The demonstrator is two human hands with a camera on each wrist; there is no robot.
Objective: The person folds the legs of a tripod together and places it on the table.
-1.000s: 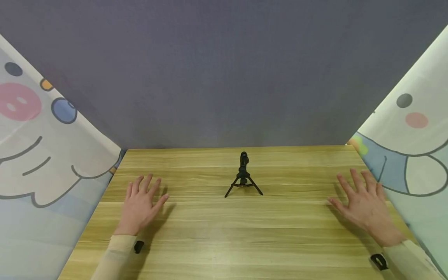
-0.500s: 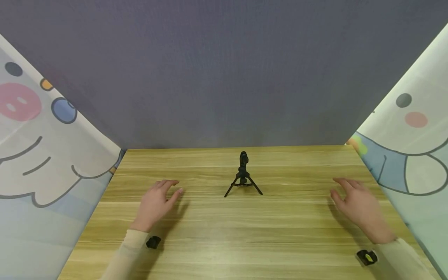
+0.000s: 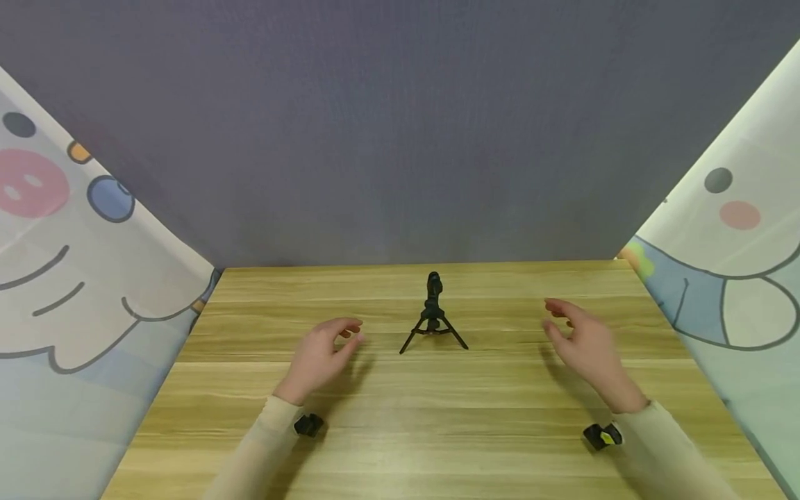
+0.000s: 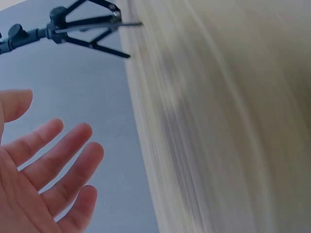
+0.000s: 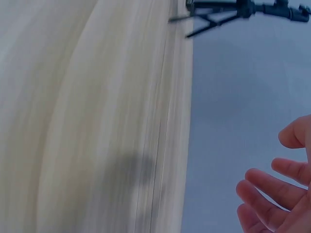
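Observation:
A small black tripod (image 3: 432,312) stands upright on spread legs at the middle of the wooden table (image 3: 400,430). To its left is my left hand (image 3: 320,357), palm turned inward, fingers loosely bent and nothing in them. My right hand (image 3: 586,347) is on the other side, farther from the tripod, its thumb and fingers apart around bare air. In the left wrist view the relaxed fingers (image 4: 73,165) show below the tripod (image 4: 63,26). The right wrist view has the tripod (image 5: 243,9) at the top and the loosely spread fingers (image 5: 267,194) at lower right.
A grey upright panel (image 3: 400,139) borders the table's far edge. Cloths printed with cartoon animals hang on the left (image 3: 75,278) and right (image 3: 737,278). A small black device sits at the left wrist (image 3: 309,425) and another at the right wrist (image 3: 603,437).
Both hands have moved inward from the table's sides toward the tripod. Their fingers, spread flat before, are now loosely bent with palms turned inward. The tripod has stayed in place.

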